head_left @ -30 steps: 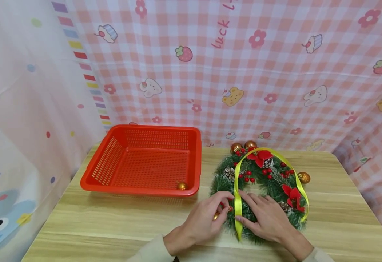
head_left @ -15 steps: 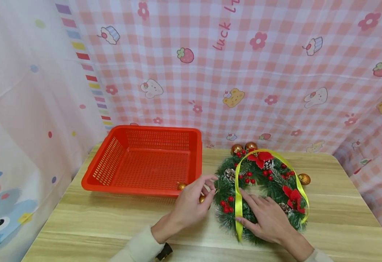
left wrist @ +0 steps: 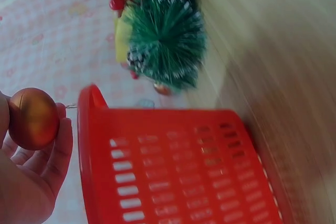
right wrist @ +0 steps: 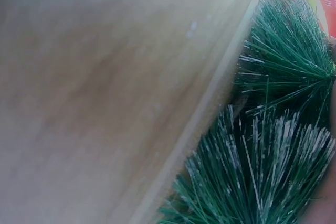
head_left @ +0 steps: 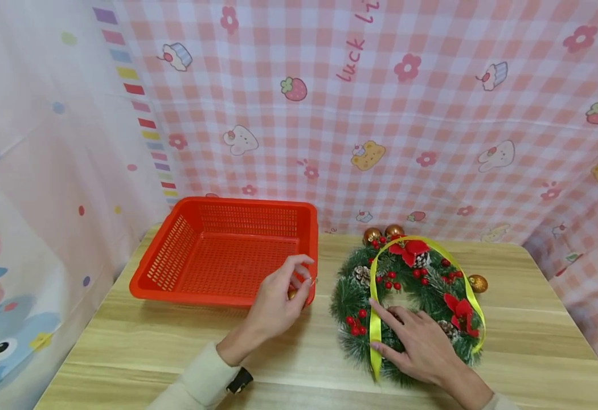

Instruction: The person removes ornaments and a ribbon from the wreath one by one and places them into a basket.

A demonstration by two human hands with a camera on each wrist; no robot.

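Observation:
My left hand [head_left: 275, 302] holds a shiny copper-gold bauble [left wrist: 34, 119] between thumb and fingers, at the near right corner of the red plastic basket [head_left: 191, 297]. In the left wrist view the bauble is beside the basket's rim, its thin hanging wire pointing toward it. My right hand [head_left: 422, 347] rests on the lower part of a green wreath [head_left: 347, 293], fingers extended. Its index finger and thumb touch a yellow ribbon [head_left: 375, 336] that loops over the wreath. Red berries [head_left: 355, 323], pinecones [head_left: 362, 275] and red flowers [head_left: 461, 313] decorate the greenery.
Two baubles [head_left: 372, 236] sit behind the wreath, and another gold bauble [head_left: 478, 283] lies at its right. Everything stands on a wooden table [head_left: 140, 347]. A pink checked curtain [head_left: 330, 125] hangs along the back edge.
My left hand has moved left from the wreath to the basket's near right corner, taking the bauble along. The hand now hides the bauble seen inside the basket earlier. My right hand stays on the wreath.

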